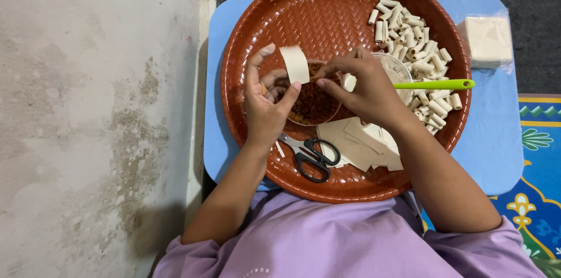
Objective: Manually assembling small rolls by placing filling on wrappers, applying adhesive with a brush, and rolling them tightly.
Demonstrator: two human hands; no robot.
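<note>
Scissors (pixel 312 158) lay below the fingers, rolled pieces (pixel 415 44) beyond, left hand (pixel 266 102) pinched a pastry strip (pixel 295 63), right hand (pixel 365 88) fingers closed over the filling bowl (pixel 312 105)

Matt woven-pattern plastic tray (pixel 274 15); smooth pale dough strip (pixel 294 63); glossy green plastic spoon handle (pixel 435 84); rough stained concrete wall (pixel 87 108).

Tray's (pixel 257 26) upper-left is free; rolls (pixel 412 38) crowd the right, scissors (pixel 312 158) below.
</note>
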